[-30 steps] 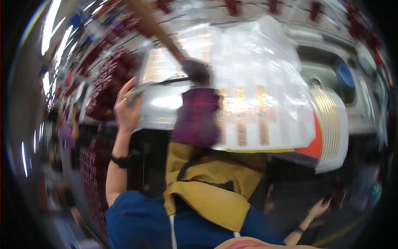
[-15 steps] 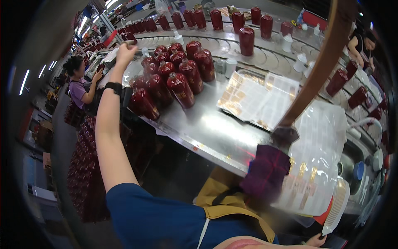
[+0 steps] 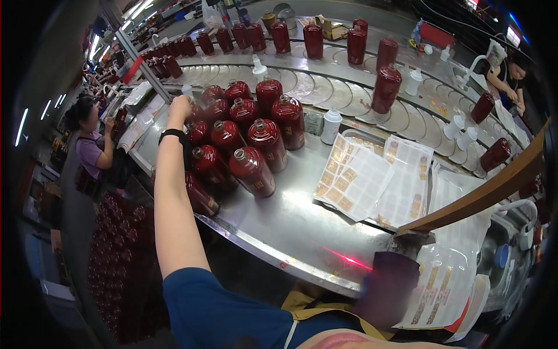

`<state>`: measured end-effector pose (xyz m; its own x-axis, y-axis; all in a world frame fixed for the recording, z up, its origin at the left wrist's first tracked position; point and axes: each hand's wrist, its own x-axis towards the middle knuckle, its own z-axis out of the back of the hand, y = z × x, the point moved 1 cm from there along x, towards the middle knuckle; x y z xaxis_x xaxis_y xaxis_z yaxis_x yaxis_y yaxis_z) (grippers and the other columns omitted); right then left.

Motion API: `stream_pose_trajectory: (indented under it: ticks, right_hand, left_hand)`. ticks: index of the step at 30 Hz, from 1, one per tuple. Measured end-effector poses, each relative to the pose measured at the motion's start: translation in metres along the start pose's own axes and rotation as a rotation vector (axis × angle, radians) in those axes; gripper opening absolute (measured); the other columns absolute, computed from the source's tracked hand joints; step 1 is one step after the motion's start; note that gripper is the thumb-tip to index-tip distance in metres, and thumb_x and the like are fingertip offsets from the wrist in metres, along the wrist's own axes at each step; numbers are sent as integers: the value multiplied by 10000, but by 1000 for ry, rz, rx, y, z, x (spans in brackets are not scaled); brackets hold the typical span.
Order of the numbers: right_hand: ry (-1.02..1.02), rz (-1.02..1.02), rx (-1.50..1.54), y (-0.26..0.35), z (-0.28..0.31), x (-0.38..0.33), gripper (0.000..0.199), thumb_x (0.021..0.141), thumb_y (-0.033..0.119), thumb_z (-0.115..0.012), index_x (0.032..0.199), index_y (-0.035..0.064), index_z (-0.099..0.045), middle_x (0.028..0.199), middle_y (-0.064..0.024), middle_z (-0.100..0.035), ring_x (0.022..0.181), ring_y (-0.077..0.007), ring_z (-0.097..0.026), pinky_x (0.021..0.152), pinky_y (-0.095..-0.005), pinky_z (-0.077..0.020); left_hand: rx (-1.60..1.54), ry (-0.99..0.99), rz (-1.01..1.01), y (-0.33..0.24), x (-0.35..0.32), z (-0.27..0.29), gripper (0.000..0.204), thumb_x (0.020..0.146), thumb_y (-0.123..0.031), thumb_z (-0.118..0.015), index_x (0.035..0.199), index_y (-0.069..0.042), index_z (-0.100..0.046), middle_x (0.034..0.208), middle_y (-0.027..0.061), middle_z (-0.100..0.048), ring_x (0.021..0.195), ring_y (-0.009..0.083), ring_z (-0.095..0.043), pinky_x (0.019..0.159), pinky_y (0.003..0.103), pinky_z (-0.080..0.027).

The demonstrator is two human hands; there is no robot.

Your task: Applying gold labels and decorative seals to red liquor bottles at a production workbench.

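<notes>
My left arm reaches out over the left side of a group of dark red glass bottles [image 3: 264,142] with open necks. My left hand [image 3: 180,109] is closed at the far left edge of the group, beside a bottle [image 3: 196,111]. Its fingers face away, so what they hold, if anything, is hidden. A black band [image 3: 172,135] circles that wrist. The bottles stand close together on a metal table [image 3: 273,224]. My right hand is out of view.
Sheets of gold-printed labels [image 3: 354,174] lie on a tray to the right. A white squeeze bottle [image 3: 331,126] stands by them. Behind runs a slatted conveyor [image 3: 349,96] carrying red bottles. A wooden post [image 3: 482,195] rises at right. A person [image 3: 90,139] works at left, another [image 3: 511,81] at far right.
My left hand has come back from beyond the bottles to their left edge. The view has shifted, and my right hand has left the lower right corner.
</notes>
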<state>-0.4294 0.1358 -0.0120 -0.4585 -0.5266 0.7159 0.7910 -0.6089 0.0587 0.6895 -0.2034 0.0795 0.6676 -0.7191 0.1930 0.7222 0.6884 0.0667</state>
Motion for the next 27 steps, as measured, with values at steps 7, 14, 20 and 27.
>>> stream_pose_trajectory:
  ticks: [7, 14, 20, 27]
  right_hand:
    - [-149, 134, 138, 105, 25, 61, 303, 943, 292, -713, 1104, 36, -737, 1157, -135, -724, 1100, -364, -668, 990, -491, -508]
    - [151, 573, 813, 215, 33, 77, 350, 939, -50, -640, 1287, -39, -606, 1235, -200, -632, 1108, -351, -641, 889, -455, -544]
    - [652, 789, 1299, 337, 62, 53, 569, 740, 67, -900, 1255, 16, -664, 1159, -153, -679, 966, -303, -678, 820, -403, -545]
    - [1300, 866, 1803, 362, 81, 23, 1125, 752, 129, -903, 1637, 20, -217, 1476, -210, -560, 1330, -282, -594, 1094, -367, -463]
  left_hand:
    - [-218, -732, -136, 1, -47, 92, 164, 965, -117, -558, 997, -4, -674, 925, 297, -704, 926, 503, -674, 812, 570, -514]
    - [-367, -1084, -330, -52, -207, 265, 220, 1058, -225, -588, 1111, -53, -716, 1023, 217, -728, 901, 396, -711, 813, 438, -544]
    - [-1104, -214, -644, -173, -364, 255, 236, 1087, -137, -551, 1234, 0, -674, 1188, 47, -699, 1100, 110, -628, 993, 279, -472]
    - [-1553, 701, -769, -300, -450, 199, 140, 1060, -26, -532, 1173, 19, -603, 1128, 49, -655, 1055, 99, -610, 956, 262, -483]
